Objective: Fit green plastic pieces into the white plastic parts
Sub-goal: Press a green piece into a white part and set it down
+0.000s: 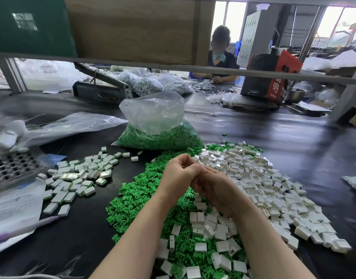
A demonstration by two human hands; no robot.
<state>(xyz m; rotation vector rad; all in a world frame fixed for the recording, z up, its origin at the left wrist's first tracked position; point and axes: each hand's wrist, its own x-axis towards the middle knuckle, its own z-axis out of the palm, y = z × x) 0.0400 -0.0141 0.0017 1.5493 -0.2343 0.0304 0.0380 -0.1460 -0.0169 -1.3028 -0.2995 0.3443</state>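
Note:
My left hand (178,174) and my right hand (215,188) meet above the middle of the black table, fingers curled towards each other. Whatever they hold is hidden between the fingers. Under them spreads a heap of loose green plastic pieces (141,196). A broad heap of white plastic parts (263,188) lies to the right and spills over the green ones near me. A separate group of white parts with green showing (80,174) lies to the left.
A clear bag of green pieces (159,129) stands behind the heaps. A dark gridded tray (12,168) and printed sheets (14,202) sit at the left edge. Another person (221,55) works at the far side, beside a red and black box (271,75) and more bags.

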